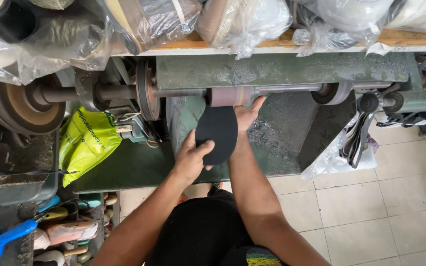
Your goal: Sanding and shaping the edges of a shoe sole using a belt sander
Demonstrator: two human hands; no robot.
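While both hands grip it, left hand (192,160) at the heel, right hand (246,117) near the toe, the flat black rubbery shoe sole (216,132) meets the brown sanding drum (230,96); it looks light, bendy, best held edgewise.

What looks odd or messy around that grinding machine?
Dark dust is piled on the green machine under the drum, just beside the black sole both hands hold. A yellow bag sits crumpled at the left. Nothing looks broken.
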